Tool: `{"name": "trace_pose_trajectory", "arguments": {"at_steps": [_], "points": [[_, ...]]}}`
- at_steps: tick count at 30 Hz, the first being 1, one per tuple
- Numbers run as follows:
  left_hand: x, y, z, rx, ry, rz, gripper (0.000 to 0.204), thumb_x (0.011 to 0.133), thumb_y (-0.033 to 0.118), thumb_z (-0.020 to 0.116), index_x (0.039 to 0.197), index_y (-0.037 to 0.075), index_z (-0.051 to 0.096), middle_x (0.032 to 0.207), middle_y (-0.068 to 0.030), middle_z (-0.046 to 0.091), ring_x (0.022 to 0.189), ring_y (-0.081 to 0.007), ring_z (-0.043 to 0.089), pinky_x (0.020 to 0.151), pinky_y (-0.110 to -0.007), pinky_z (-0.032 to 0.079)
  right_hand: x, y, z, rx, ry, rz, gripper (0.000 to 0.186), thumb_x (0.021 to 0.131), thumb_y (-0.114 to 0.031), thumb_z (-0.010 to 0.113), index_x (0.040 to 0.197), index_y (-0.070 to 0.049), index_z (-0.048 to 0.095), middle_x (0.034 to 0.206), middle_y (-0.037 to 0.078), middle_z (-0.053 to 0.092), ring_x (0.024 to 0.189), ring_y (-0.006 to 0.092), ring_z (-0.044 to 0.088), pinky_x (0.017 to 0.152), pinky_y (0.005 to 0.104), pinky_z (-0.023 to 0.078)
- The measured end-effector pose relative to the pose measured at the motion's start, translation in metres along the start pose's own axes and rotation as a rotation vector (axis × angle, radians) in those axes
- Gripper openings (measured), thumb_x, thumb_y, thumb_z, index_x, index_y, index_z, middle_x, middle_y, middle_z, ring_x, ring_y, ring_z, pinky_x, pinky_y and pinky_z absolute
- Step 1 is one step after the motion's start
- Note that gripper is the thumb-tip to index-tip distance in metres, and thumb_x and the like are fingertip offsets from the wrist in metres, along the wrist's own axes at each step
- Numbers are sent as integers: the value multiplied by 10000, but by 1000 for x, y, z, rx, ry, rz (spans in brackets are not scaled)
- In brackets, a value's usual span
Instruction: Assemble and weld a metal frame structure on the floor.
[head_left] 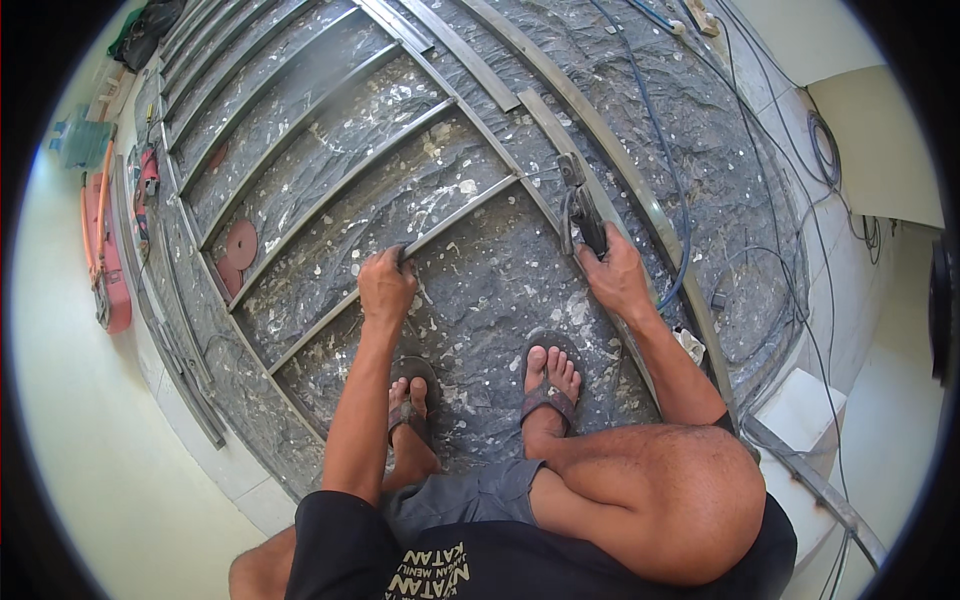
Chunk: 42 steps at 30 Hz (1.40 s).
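Left grip (387,287) is curled over a thin crossbar (460,218), which runs out both sides of it; the rest of the metal frame (487,139) is mostly ahead and left. Right grip (615,270) is wrapped round a welding clamp (592,225), its skinny rod (542,173) pointing left, ahead of that hand, toward the crossbar's end.

A wrinkled dark grey sheet (470,300), spattered with pale flecks, covers most of the floor, and light tiles (235,470) show beyond its left and right edges. A plain, pale yellowish wall (120,450) runs along the left side, while a cream surface (880,140) stands at the upper right. The room is brightly lit, with a bluish-white glow at the far left.
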<state>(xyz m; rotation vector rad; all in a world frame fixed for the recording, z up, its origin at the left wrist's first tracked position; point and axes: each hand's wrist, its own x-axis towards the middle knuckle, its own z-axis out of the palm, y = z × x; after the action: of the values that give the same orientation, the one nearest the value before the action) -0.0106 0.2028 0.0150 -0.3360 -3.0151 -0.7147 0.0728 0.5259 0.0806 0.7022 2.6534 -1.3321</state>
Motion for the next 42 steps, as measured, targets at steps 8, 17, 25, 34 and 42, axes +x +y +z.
{"name": "trace_pose_trajectory", "arguments": {"at_steps": [8,17,25,34,42], "points": [[-1,-2,-2,-12,-12,6,243,744,94,720,980,36,702,895,-187,687,843,-372,654,773,-438,514,3,8,5,-50,37,-88,332,853,-200,668,1056,46,573,828,243,656,759,351,677,675,411,500],[-1,1,-3,-4,-34,-14,238,757,79,686,990,35,690,915,-168,685,877,-352,641,823,-437,500,-5,14,8,-309,126,-360,308,851,-183,662,1032,46,562,796,241,650,683,373,666,602,418,490],[-2,-5,-2,18,-4,5,245,752,108,717,985,34,700,882,-191,686,835,-375,654,766,-444,513,-19,-2,-8,-337,-53,-195,361,809,-112,661,1100,14,488,854,285,647,767,497,614,671,551,487],[0,-3,0,-26,4,5,234,745,97,725,968,33,697,881,-185,686,830,-373,654,764,-444,513,-35,-9,-9,-195,-92,34,333,833,-129,647,1087,15,487,770,308,626,788,483,623,658,545,479],[-3,-4,-1,-9,-31,-1,210,764,91,699,967,39,696,895,-167,689,852,-358,646,787,-441,508,-42,4,-4,-291,-19,-184,344,850,-172,659,1067,26,480,713,244,625,611,406,630,546,466,473]]}}
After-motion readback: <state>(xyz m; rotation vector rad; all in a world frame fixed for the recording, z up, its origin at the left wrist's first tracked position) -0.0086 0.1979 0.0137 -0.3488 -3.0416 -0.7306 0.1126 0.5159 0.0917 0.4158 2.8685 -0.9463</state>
